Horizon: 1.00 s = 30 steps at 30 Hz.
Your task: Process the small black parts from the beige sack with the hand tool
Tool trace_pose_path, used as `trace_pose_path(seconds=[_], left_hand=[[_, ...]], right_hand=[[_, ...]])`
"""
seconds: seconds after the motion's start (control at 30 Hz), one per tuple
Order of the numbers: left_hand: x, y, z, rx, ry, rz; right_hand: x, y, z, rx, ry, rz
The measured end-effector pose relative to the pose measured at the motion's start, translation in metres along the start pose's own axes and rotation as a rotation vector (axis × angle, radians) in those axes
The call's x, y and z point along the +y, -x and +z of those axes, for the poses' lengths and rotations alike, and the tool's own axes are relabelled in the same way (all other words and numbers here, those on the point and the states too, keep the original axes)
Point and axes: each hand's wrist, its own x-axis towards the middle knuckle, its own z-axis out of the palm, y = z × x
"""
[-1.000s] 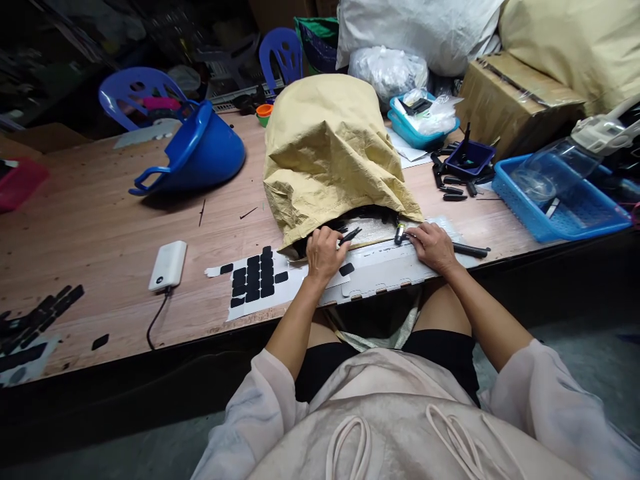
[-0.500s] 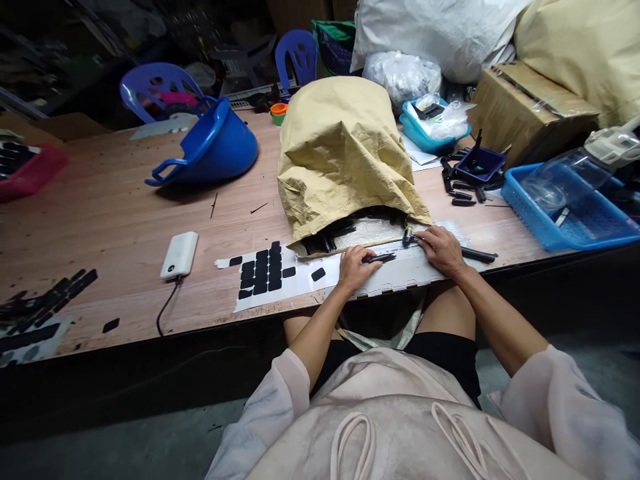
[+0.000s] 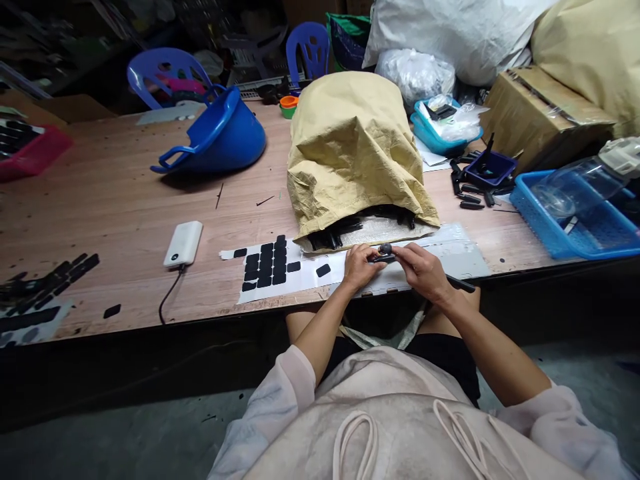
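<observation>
My left hand pinches a slim black plastic piece against a white board at the table's front edge. In my right hand is a small hammer; its round head sits right over the black piece and its dark handle sticks out behind my palm. Whether the head touches the piece I cannot tell. Just beyond my hands lies the mouth of a tan sack, with several black parts inside. Left of my left hand, several black rounded pads stick to a white sheet.
A white power bank with a cable lies on the left. Behind it a blue tub rests tilted. To the right are a blue basket with a clear bottle, a small purple tray and loose black parts.
My right hand has moved left with the hammer, bringing its head from the right of the black piece to over it. The camera view has shifted slightly.
</observation>
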Motion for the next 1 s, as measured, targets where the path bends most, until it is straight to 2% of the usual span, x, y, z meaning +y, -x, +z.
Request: trace_pose_path(seconds=[0.13,0.27,0.43,0.53,0.63,0.77,0.9,1.0], left_hand=[[0.0,0.0,0.0,0.002,-0.002,-0.009],[0.001,0.0,0.001,0.014,0.006,-0.009],[0.003,0.001,0.0,0.01,0.0,-0.023],[0.003,0.0,0.0,0.009,0.003,-0.009],[0.002,0.001,0.001,0.012,-0.007,0.001],[0.001,0.002,0.003,0.027,-0.036,0.009],[0.001,-0.001,0.003,0.021,-0.059,0.028],[0.0,-0.003,0.001,0.013,-0.076,0.05]], right_hand=[[0.003,0.004,0.0,-0.049,0.058,0.008],[0.009,0.006,-0.004,0.06,0.032,0.05],[0.014,0.011,-0.004,0.056,0.039,0.026],[0.021,0.009,-0.01,0.152,0.027,0.027],[0.037,0.005,-0.02,0.213,0.104,0.041],[0.071,0.002,-0.028,0.162,0.278,0.001],[0.1,0.004,-0.025,0.097,0.34,-0.079],[0.109,0.007,-0.02,0.085,0.32,-0.107]])
